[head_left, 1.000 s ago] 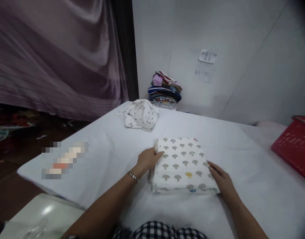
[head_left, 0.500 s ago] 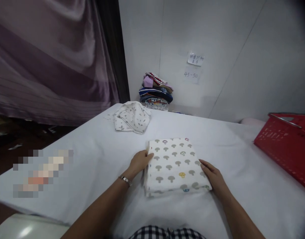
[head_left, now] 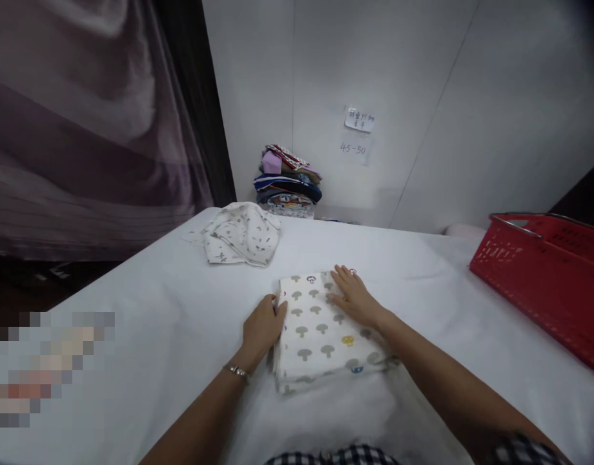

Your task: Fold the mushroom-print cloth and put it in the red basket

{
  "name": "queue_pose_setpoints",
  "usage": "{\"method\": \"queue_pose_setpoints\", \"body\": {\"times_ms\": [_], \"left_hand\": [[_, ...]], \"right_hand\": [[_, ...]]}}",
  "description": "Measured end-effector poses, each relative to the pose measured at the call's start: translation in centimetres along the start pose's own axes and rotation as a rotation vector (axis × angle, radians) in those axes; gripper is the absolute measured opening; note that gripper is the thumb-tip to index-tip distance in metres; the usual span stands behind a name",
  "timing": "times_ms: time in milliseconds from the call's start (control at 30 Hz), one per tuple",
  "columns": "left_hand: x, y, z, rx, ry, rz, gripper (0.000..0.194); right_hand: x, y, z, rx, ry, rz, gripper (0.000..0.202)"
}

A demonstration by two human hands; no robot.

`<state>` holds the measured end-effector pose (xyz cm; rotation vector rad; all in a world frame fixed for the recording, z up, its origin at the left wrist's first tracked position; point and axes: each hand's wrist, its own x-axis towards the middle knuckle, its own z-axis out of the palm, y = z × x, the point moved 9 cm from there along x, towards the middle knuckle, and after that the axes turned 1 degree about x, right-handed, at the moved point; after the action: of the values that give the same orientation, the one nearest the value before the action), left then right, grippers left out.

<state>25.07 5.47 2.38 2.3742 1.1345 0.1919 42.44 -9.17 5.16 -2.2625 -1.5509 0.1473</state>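
A folded white cloth (head_left: 316, 329) printed with mushrooms, mostly grey and one yellow, lies on the white-covered table in front of me. My left hand (head_left: 263, 326) grips its left edge, thumb on top and the other fingers partly hidden at the side. Flat on the upper right part of the cloth rests my right hand (head_left: 358, 298), fingers stretched out and holding nothing. Farther back on the left lies a crumpled white cloth (head_left: 243, 234) with small grey prints, apart from both hands.
A red plastic basket (head_left: 543, 278) stands at the right of the table (head_left: 190, 310). Folded fabrics (head_left: 288, 184) are stacked by the back wall, near paper notes (head_left: 359, 121). A purple curtain (head_left: 84, 129) hangs at the left. A patch on the left is pixelated.
My right hand has moved from the cloth's right edge up onto its top and now lies flat. My left hand stays at the left edge. The view has shifted slightly right.
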Motion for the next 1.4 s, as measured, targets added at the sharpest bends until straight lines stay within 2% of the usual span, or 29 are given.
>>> {"method": "queue_pose_setpoints", "body": {"times_ms": [133, 233, 333, 400, 500, 567, 633, 733, 833, 900, 933, 1033, 1133, 1200, 1300, 1400], "left_hand": [[0.0, 0.0, 0.2, 0.003, -0.013, -0.006, 0.042], [0.2, -0.1, 0.4, -0.015, 0.002, 0.006, 0.043], [0.4, -0.3, 0.6, -0.029, 0.015, 0.02, 0.042], [0.4, -0.3, 0.7, -0.034, 0.018, 0.029, 0.042], [0.4, -0.1, 0.6, -0.034, 0.015, 0.034, 0.042], [0.4, -0.1, 0.6, -0.036, 0.006, 0.025, 0.042], [0.3, -0.1, 0.5, -0.047, 0.001, 0.017, 0.044], [0.3, -0.3, 0.6, -0.063, 0.004, 0.018, 0.047], [0.4, -0.2, 0.6, -0.058, 0.006, 0.025, 0.047], [0.4, -0.2, 0.6, -0.054, 0.004, 0.023, 0.048], [0.4, -0.2, 0.6, -0.054, 0.003, 0.02, 0.048], [0.5, -0.4, 0.6, -0.059, 0.006, 0.015, 0.049], [0.5, -0.6, 0.7, -0.065, 0.008, 0.011, 0.05], [0.5, -0.6, 0.7, -0.073, 0.004, 0.008, 0.051], [0.4, -0.7, 0.6, -0.087, -0.004, 0.0, 0.052], [0.4, -0.7, 0.5, -0.105, -0.007, 0.003, 0.054]], "right_hand": [[2.4, -0.4, 3.7, -0.159, -0.128, -0.036, 0.071], [2.4, -0.2, 4.2, -0.169, -0.157, -0.029, 0.071], [0.9, -1.1, 3.3, -0.136, -0.161, -0.005, 0.074], [-0.7, -2.6, 3.0, -0.121, -0.168, -0.043, 0.073], [-3.1, -4.9, 3.6, -0.089, -0.231, -0.116, 0.068], [-4.1, -5.2, 3.9, -0.05, -0.261, -0.102, 0.066], [-4.6, -4.4, 3.3, -0.011, -0.235, -0.063, 0.064], [-5.1, -1.0, 0.8, 0.048, -0.067, 0.069, 0.064], [-6.5, 4.7, -1.3, 0.294, 0.088, 0.382, 0.069], [-7.8, 7.5, -0.8, 0.589, 0.088, 0.608, 0.073], [-8.4, 8.2, -0.3, 0.735, 0.07, 0.694, 0.077], [-8.8, 8.3, 0.8, 1.058, 0.007, 0.8, 0.085], [-8.1, 7.4, 1.6, 1.249, -0.106, 0.783, 0.069], [-7.8, 7.0, 2.3, 1.319, -0.194, 0.771, 0.055], [-7.6, 6.7, 2.8, 1.367, -0.271, 0.761, 0.045], [-7.4, 6.5, 2.2, 1.363, -0.222, 0.714, 0.044]]}}
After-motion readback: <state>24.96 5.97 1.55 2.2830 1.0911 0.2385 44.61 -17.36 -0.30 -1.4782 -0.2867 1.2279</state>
